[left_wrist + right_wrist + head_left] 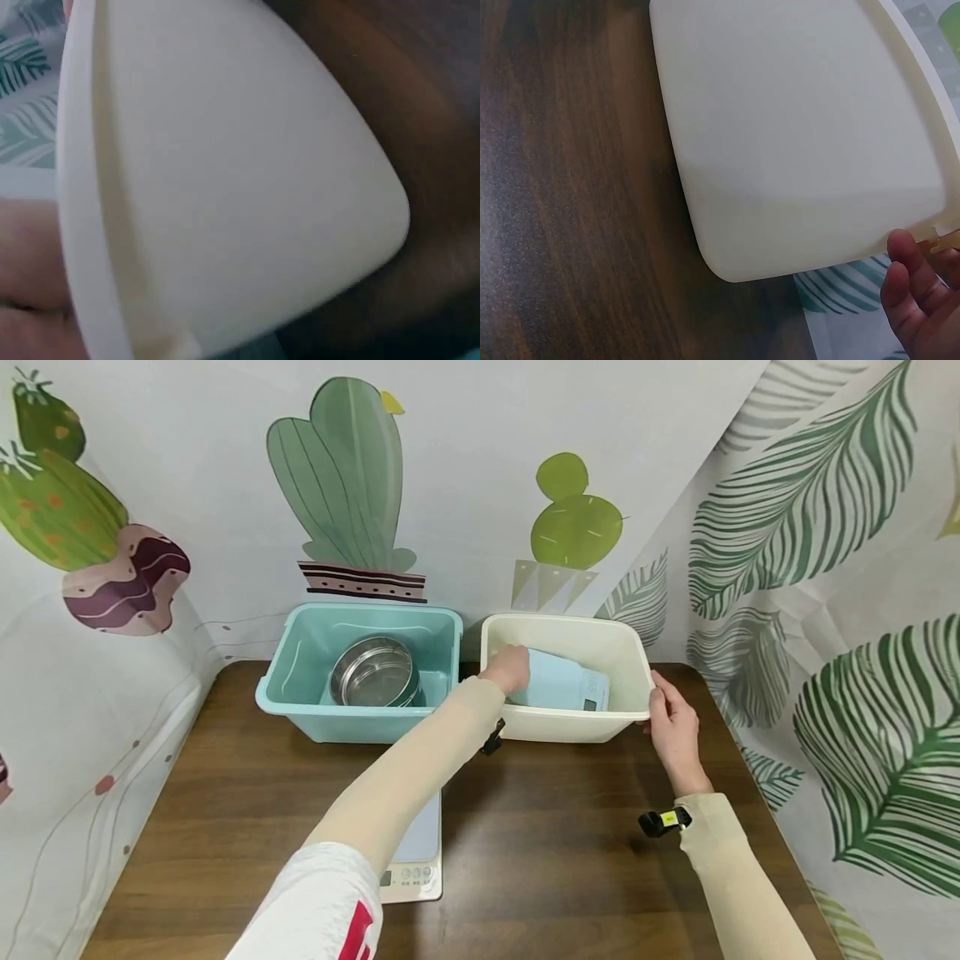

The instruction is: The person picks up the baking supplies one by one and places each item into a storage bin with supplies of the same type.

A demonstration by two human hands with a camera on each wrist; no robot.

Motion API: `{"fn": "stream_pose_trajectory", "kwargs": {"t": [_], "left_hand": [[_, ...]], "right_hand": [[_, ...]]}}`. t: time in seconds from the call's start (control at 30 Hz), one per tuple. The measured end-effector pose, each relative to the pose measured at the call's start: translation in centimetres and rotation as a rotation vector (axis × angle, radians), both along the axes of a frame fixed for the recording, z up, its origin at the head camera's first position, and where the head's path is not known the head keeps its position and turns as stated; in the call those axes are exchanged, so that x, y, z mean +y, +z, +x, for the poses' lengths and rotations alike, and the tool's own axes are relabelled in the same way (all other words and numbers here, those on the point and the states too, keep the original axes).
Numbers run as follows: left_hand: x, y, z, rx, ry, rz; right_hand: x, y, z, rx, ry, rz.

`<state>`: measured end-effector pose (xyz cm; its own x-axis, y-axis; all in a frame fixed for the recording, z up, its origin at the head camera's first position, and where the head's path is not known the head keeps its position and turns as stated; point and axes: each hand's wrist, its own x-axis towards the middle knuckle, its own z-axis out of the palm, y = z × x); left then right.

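A light blue kitchen scale point(558, 681) with a small display lies tilted inside the cream bin point(570, 727). My left hand point(508, 668) reaches over the bin's left part and holds the scale's left end; its fingertips are hidden. In the left wrist view, part of the left hand point(34, 277) shows behind the bin's rim point(79, 187). My right hand point(675, 727) grips the rim at the bin's right end. From the right wrist view, fingers point(906, 259) curl beneath that rim, beside the bin's outer wall point(795, 150).
Left of the cream bin stands a teal bin point(360, 718) containing round metal sieves point(375, 672). A second, pale scale point(420, 852) lies on the wooden table point(555, 843), partly covered by my left arm. Patterned cloth point(465, 485) hangs behind the bins.
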<state>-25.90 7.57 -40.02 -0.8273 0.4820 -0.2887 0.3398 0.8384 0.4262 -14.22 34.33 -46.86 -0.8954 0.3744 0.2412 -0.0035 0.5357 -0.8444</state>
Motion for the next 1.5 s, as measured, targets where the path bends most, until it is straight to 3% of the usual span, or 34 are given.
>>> {"fn": "stream_pose_trajectory", "kwargs": {"t": [0.17, 0.3, 0.43, 0.57, 0.67, 0.9, 1.07, 1.3, 1.33, 1.37, 1.5], "left_hand": [[-0.6, 0.0, 0.6, 0.047, -0.253, -0.137], [-1.0, 0.0, 0.7, 0.084, -0.384, -0.261], [-1.2, 0.4, 0.8, 0.155, -0.454, -0.414], [-1.3, 0.6, 0.9, 0.224, -0.473, -0.557], [-1.3, 0.8, 1.0, 0.238, -0.462, -0.602], [-1.2, 1.5, 1.6, 0.185, -0.323, -0.583], [-1.5, 1.4, 1.6, 0.166, -0.287, -0.591], [-2.4, 0.9, 1.0, 0.188, -0.272, -0.471], [-2.6, 0.8, 0.9, 0.195, -0.278, -0.436], [-2.7, -0.3, 0.2, 0.204, -0.282, -0.393], [-3.5, -0.4, 0.1, 0.203, -0.294, -0.223]], "right_hand": [[0.1, 0.0, 0.0, 0.002, -0.002, -0.008], [0.1, 0.0, 0.1, -0.010, -0.002, -0.008], [-0.1, 0.0, 0.1, -0.019, 0.002, -0.009], [-0.2, -0.1, 0.1, -0.007, 0.006, -0.011], [-0.1, -0.2, 0.0, -0.003, 0.007, -0.010], [0.0, -0.2, 0.0, 0.004, 0.006, -0.016], [0.0, -0.2, 0.0, 0.010, 0.008, -0.016], [-0.1, -0.4, -0.2, 0.016, -0.001, -0.020], [-0.1, -0.3, -0.1, 0.018, -0.002, -0.020], [-0.1, -0.3, -0.1, 0.019, 0.000, -0.023], [-0.1, -0.3, -0.1, 0.026, 0.004, -0.029]]}}
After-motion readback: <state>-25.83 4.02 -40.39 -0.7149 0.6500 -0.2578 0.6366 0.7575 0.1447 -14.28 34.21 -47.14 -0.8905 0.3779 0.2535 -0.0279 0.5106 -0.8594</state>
